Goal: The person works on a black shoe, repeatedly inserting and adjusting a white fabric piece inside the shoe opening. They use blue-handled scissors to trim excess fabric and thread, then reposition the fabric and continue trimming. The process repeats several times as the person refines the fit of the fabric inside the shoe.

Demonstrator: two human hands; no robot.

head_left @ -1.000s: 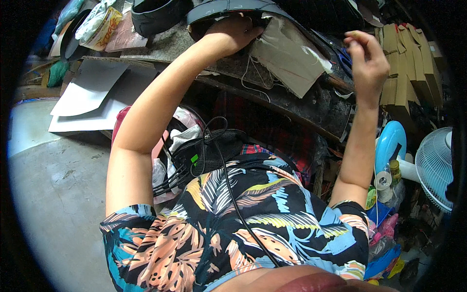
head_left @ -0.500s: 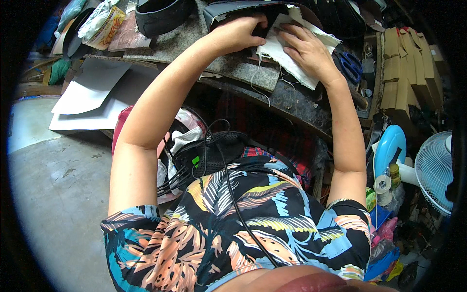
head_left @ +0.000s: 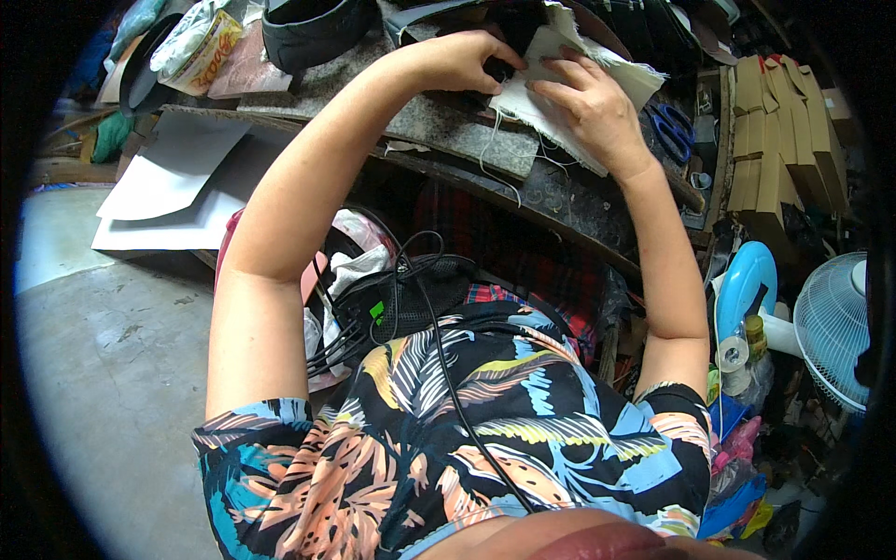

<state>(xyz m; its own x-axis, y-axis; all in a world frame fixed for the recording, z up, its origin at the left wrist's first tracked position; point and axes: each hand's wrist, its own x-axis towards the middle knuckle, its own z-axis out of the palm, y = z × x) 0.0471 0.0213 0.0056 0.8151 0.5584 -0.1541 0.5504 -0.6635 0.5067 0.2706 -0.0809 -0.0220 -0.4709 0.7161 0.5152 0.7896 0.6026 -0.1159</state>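
Observation:
A frayed white cloth (head_left: 551,103) lies at the top of the view, loose threads trailing from its near edge. My right hand (head_left: 593,107) rests on it, fingers bent and pressed into the fabric. Left of the cloth is my left hand (head_left: 462,63), its thumb and forefinger arched apart with a dark gap between them; its thumb tip comes close to the cloth's left edge. Behind this hand a dark sheet-like piece (head_left: 425,17) shows in part. What lies under the cloth is hidden.
A black ring-shaped band (head_left: 313,35) and a printed tub (head_left: 201,56) sit on the bench at left. Blue-handled scissors (head_left: 672,131) lie right of my right hand. White sheets (head_left: 173,173) jut from below the bench. Cardboard pieces (head_left: 770,131) and a fan (head_left: 835,327) stand at right.
The cloth has shifted slightly to the right and its far part stands up more. My left hand has moved a little; its thumb and forefinger now arch beside the cloth's edge.

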